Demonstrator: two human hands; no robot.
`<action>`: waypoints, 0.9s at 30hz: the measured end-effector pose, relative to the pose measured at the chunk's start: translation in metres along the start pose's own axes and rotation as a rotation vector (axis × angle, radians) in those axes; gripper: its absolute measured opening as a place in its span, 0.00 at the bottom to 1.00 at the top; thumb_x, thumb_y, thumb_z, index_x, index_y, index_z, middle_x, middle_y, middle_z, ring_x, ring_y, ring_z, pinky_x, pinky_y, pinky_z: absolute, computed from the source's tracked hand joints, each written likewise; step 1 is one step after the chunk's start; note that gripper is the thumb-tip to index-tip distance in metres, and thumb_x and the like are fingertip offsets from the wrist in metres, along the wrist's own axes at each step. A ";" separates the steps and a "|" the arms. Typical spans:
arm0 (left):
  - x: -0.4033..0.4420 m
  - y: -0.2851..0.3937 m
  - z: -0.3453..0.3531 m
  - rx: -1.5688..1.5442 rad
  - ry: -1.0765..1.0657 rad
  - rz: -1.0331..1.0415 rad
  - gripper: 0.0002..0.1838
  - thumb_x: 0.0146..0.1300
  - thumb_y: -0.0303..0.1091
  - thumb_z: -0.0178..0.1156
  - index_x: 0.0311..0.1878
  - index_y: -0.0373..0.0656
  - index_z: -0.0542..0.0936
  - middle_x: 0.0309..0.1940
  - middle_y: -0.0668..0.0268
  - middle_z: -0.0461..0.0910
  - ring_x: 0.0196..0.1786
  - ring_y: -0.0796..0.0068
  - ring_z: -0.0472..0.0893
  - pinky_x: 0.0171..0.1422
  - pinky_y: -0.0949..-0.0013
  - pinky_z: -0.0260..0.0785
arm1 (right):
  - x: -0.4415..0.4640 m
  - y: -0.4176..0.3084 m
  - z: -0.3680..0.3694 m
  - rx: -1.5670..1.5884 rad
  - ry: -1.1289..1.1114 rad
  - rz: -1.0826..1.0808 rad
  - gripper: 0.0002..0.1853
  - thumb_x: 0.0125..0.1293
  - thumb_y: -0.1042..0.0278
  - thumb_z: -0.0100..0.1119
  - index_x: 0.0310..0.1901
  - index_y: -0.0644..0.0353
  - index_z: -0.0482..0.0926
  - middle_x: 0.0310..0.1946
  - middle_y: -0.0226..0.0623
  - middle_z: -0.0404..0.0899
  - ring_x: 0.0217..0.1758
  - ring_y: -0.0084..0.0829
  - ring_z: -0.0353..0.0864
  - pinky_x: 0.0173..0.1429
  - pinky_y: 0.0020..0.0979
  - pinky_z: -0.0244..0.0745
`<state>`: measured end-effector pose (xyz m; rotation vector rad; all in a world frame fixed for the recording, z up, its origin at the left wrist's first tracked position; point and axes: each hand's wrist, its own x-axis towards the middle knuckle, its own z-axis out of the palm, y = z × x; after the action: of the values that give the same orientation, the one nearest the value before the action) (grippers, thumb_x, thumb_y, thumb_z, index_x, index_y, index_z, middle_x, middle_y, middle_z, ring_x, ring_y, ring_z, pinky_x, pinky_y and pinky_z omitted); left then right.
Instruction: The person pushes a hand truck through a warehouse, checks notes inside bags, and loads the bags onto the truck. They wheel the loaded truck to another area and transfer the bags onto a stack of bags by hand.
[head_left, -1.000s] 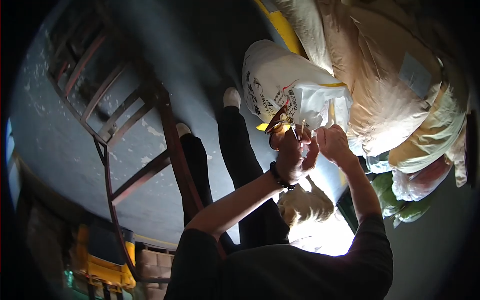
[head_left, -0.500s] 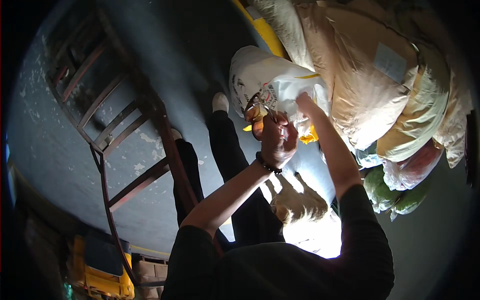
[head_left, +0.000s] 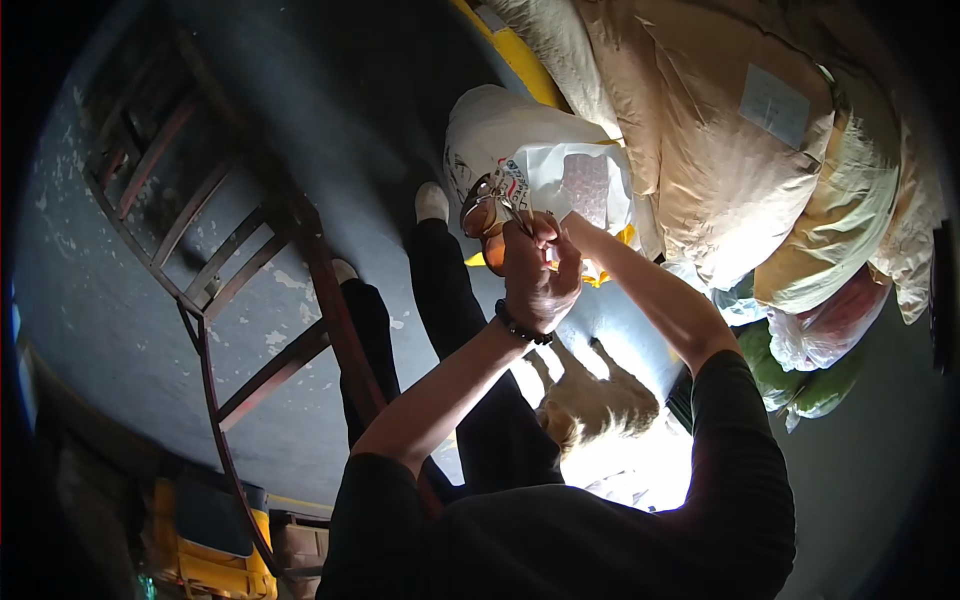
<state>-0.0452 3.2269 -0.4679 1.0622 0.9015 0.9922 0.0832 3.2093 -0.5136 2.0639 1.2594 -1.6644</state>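
My left hand (head_left: 540,275), with a dark bead bracelet on its wrist, is closed on a pair of sunglasses (head_left: 482,215) with brown tinted lenses. The glasses are in front of a white plastic bag (head_left: 490,125) with dark and red print, standing on the floor. My right hand (head_left: 583,236) is beside my left fingertips at the bag's near edge. Its fingers look drawn together and are partly hidden, so what they hold cannot be made out. Inside the bag's mouth shows a pinkish patterned item (head_left: 585,188). Yellow material (head_left: 597,272) shows under the bag.
A brown metal rack (head_left: 330,290) stands on the left. Large tan sacks (head_left: 740,140) are piled at the upper right, with bagged green items (head_left: 825,385) below them. A light brown dog (head_left: 600,400) is on the floor near my legs. Something yellow (head_left: 225,570) is at lower left.
My right hand has come out from over the bag's mouth toward my left hand. The patterned item in the bag is now exposed. The sunglasses stay in my left hand.
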 end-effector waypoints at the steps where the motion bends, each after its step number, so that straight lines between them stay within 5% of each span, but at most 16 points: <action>1: 0.001 0.003 -0.003 0.024 0.000 0.015 0.17 0.51 0.10 0.54 0.40 0.36 0.61 0.35 0.61 0.66 0.33 0.76 0.69 0.37 0.76 0.66 | -0.005 -0.012 0.002 -0.002 -0.070 -0.018 0.22 0.64 0.63 0.44 0.49 0.78 0.71 0.47 0.67 0.74 0.52 0.59 0.75 0.56 0.43 0.72; 3: 0.005 0.009 -0.011 0.134 -0.007 0.052 0.19 0.51 0.12 0.55 0.40 0.39 0.59 0.35 0.66 0.67 0.31 0.83 0.67 0.36 0.78 0.63 | -0.011 -0.027 0.006 -0.023 -0.152 -0.029 0.22 0.64 0.63 0.44 0.49 0.78 0.71 0.47 0.67 0.74 0.51 0.59 0.76 0.56 0.43 0.72; 6: -0.004 0.002 -0.013 -0.102 0.024 -0.032 0.20 0.52 0.12 0.55 0.41 0.40 0.58 0.35 0.66 0.67 0.31 0.83 0.67 0.35 0.78 0.63 | -0.010 -0.030 0.004 -0.030 -0.144 -0.020 0.22 0.64 0.63 0.43 0.49 0.78 0.71 0.47 0.67 0.74 0.51 0.59 0.76 0.55 0.44 0.72; 15: -0.019 -0.001 -0.019 0.078 0.021 -0.099 0.19 0.48 0.16 0.61 0.38 0.39 0.62 0.32 0.63 0.70 0.27 0.81 0.68 0.30 0.81 0.61 | 0.073 0.082 -0.017 -0.162 0.345 0.285 0.23 0.65 0.62 0.43 0.48 0.79 0.71 0.46 0.67 0.74 0.49 0.61 0.76 0.54 0.45 0.73; 18: -0.009 0.003 -0.014 0.014 0.068 -0.050 0.18 0.51 0.13 0.57 0.39 0.38 0.61 0.33 0.64 0.69 0.31 0.80 0.69 0.36 0.78 0.65 | 0.087 0.130 0.013 -0.698 0.054 0.152 0.23 0.65 0.62 0.42 0.47 0.80 0.70 0.45 0.67 0.74 0.48 0.62 0.76 0.53 0.45 0.74; 19: -0.005 0.006 -0.013 0.044 0.059 -0.041 0.18 0.52 0.14 0.57 0.40 0.40 0.60 0.33 0.67 0.67 0.31 0.82 0.67 0.36 0.79 0.62 | 0.030 0.049 -0.003 -0.057 0.457 0.326 0.17 0.59 0.74 0.50 0.47 0.77 0.72 0.41 0.64 0.76 0.46 0.57 0.77 0.49 0.45 0.74; 20: -0.001 0.008 -0.014 0.075 0.051 -0.032 0.19 0.52 0.15 0.58 0.40 0.41 0.59 0.32 0.69 0.66 0.30 0.85 0.64 0.36 0.80 0.60 | 0.021 0.039 -0.003 0.116 0.299 0.049 0.17 0.56 0.74 0.52 0.47 0.72 0.74 0.41 0.58 0.79 0.49 0.53 0.78 0.52 0.43 0.73; 21: 0.003 0.013 -0.015 0.121 0.032 -0.011 0.19 0.52 0.14 0.58 0.39 0.41 0.59 0.32 0.69 0.65 0.29 0.85 0.63 0.35 0.79 0.59 | 0.005 0.005 -0.010 -0.037 0.191 -0.015 0.17 0.54 0.73 0.53 0.46 0.64 0.78 0.44 0.51 0.80 0.49 0.46 0.79 0.51 0.39 0.73; 22: 0.003 0.013 -0.015 0.139 0.033 0.000 0.19 0.51 0.15 0.58 0.39 0.42 0.59 0.30 0.70 0.65 0.29 0.86 0.62 0.35 0.79 0.58 | 0.002 0.002 -0.010 0.260 -0.034 -0.097 0.19 0.52 0.71 0.55 0.47 0.62 0.79 0.41 0.48 0.81 0.44 0.40 0.80 0.49 0.36 0.73; 24: -0.004 0.007 -0.013 0.005 0.028 -0.065 0.20 0.51 0.14 0.57 0.39 0.42 0.59 0.30 0.70 0.64 0.28 0.85 0.61 0.34 0.80 0.57 | -0.009 -0.036 -0.031 0.108 -0.207 0.158 0.21 0.50 0.68 0.59 0.48 0.62 0.78 0.39 0.45 0.82 0.42 0.34 0.79 0.47 0.33 0.73; 27: -0.008 0.007 -0.021 0.265 -0.012 0.026 0.20 0.51 0.13 0.57 0.40 0.42 0.59 0.31 0.69 0.64 0.28 0.86 0.62 0.33 0.81 0.57 | 0.006 -0.013 -0.037 0.233 -0.145 0.150 0.19 0.55 0.74 0.47 0.48 0.66 0.79 0.46 0.54 0.79 0.52 0.43 0.79 0.54 0.42 0.71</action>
<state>-0.0682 3.2260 -0.4654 1.3038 1.0305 0.9032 0.1003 3.2433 -0.5022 2.0594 0.8796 -1.9273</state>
